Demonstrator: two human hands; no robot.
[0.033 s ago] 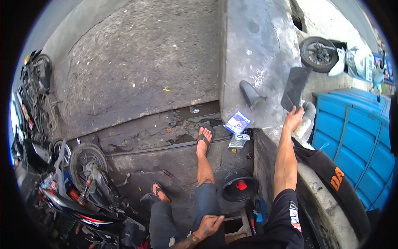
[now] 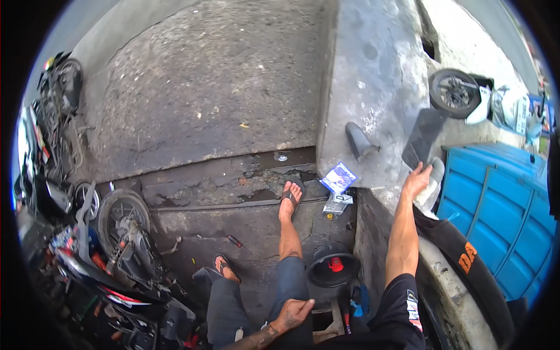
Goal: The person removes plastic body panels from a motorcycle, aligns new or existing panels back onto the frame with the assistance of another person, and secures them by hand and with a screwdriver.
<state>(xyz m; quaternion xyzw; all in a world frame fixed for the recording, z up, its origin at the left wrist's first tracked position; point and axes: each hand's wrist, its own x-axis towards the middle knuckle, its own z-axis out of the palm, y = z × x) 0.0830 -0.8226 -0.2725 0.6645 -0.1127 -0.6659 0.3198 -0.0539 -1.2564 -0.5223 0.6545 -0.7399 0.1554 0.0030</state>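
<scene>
My right hand (image 2: pixel 417 178) grips the lower end of a flat black panel (image 2: pixel 424 135) with grooves near the fingers, held over the concrete ledge (image 2: pixel 370 76). A grey tapered piece (image 2: pixel 360 140) lies left of it, and a blue-and-white packet (image 2: pixel 338 178) lies lower, beside a small plate (image 2: pixel 336 204). My left hand (image 2: pixel 294 315) rests over my thigh with fingers curled; whether anything is inside is hidden.
Partly dismantled motorbikes (image 2: pixel 125 227) line the left. A black basin with a red item (image 2: pixel 335 262) and a screwdriver (image 2: pixel 235 241) are on the floor. A blue metal box (image 2: pixel 490 198), motorbike wheel (image 2: pixel 452 90) and long black piece (image 2: pixel 443 239) are at right. A gutter (image 2: pixel 233 181) crosses ahead.
The view has shifted slightly, moving the surroundings a little down and right in the picture. My right hand still grips the panel, and my left hand stays curled over my thigh.
</scene>
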